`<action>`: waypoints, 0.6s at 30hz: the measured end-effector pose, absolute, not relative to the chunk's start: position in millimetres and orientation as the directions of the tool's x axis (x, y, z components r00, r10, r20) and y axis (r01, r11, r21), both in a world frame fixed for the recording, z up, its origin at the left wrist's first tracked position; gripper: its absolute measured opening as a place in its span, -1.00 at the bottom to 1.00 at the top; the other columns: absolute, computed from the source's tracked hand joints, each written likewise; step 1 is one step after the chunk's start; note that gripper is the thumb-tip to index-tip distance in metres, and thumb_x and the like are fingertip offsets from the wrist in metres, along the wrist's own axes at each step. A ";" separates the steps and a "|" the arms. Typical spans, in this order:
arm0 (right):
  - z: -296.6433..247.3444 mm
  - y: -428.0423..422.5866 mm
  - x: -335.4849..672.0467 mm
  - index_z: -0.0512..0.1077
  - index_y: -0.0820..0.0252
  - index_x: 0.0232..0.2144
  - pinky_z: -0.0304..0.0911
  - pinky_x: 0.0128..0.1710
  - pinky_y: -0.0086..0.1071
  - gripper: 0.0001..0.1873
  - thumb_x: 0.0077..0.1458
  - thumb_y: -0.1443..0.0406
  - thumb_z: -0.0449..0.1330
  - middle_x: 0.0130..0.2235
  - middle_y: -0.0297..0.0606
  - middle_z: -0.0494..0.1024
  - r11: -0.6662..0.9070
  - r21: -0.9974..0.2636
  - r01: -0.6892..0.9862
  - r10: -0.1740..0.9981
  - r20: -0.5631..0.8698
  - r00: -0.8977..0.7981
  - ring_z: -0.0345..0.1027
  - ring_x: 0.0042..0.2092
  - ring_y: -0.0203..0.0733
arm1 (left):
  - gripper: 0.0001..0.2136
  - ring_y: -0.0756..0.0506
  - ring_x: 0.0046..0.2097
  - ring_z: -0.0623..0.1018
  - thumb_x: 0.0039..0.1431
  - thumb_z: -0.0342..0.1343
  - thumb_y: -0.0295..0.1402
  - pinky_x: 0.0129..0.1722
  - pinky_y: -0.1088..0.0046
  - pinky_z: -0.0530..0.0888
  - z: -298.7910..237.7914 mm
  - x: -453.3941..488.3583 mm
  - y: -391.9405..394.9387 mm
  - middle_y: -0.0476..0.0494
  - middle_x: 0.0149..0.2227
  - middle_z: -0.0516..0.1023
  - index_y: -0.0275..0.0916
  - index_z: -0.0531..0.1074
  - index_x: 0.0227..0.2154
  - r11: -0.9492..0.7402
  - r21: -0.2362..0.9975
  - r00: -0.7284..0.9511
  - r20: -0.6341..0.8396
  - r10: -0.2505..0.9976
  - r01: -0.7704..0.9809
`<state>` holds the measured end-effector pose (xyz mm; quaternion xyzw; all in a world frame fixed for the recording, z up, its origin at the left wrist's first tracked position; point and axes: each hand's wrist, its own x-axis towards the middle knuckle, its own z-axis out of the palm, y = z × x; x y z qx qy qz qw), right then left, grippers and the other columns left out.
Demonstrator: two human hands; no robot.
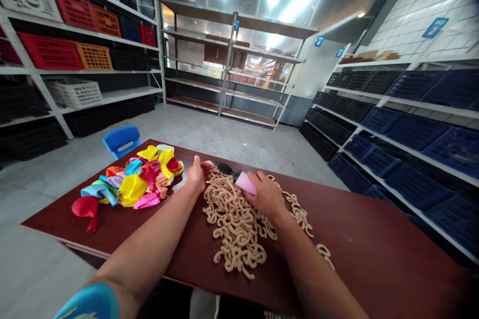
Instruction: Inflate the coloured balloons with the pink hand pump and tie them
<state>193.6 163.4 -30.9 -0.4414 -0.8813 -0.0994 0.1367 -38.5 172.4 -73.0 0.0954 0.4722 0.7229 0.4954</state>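
My right hand is closed around the pale pink handle of a tool with a black head; the head's exact shape is hard to make out. The black head lies at the far edge of a heap of beige, curled, worm-like pieces on the dark red-brown table. Opposite it, my left hand stands on edge at the heap's far left, thumb raised and fingers stretched toward the black head, holding nothing. To its left lies a pile of limp, balloon-like pieces in many colours.
Several curls lie loose at the heap's right. A blue chair stands beyond the table's left edge. Shelves with coloured crates line the left, a metal rack the back, and dark blue crates the right.
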 end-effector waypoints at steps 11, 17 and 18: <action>-35.8 168.7 197.8 0.19 0.12 -0.01 0.05 -0.24 -0.35 -0.51 -0.01 0.16 0.09 -0.12 -0.18 0.31 0.515 0.020 0.857 0.789 0.380 -0.483 0.22 -0.17 -0.14 | -0.83 -0.08 -0.27 0.39 -0.24 0.20 -0.62 -0.27 0.60 0.29 -86.7 -58.5 187.8 -0.10 -0.50 0.39 -0.20 0.45 -0.65 -0.247 0.968 -0.637 0.219 0.739 0.045; -35.8 166.0 197.9 0.20 0.12 -0.04 0.06 -0.25 -0.35 -0.55 -0.03 0.20 0.10 -0.15 -0.20 0.31 0.543 0.021 0.839 0.764 0.402 -0.504 0.22 -0.18 -0.14 | -0.73 -0.04 -0.27 0.45 -0.27 0.13 -0.74 -0.38 0.68 0.29 -79.6 -53.1 207.6 -0.06 -0.63 0.31 -0.22 0.34 -0.76 -0.124 0.974 -0.608 -0.017 0.794 -0.190; -35.5 165.8 198.0 0.20 0.12 -0.05 0.06 -0.25 -0.35 -0.56 -0.03 0.20 0.10 -0.15 -0.20 0.31 0.543 0.018 0.839 0.765 0.401 -0.504 0.22 -0.18 -0.14 | -0.72 -0.04 -0.32 0.46 -0.25 0.11 -0.75 -0.41 0.68 0.29 -76.9 -55.1 211.4 -0.04 -0.67 0.27 -0.22 0.31 -0.78 -0.087 0.966 -0.595 -0.078 0.800 -0.244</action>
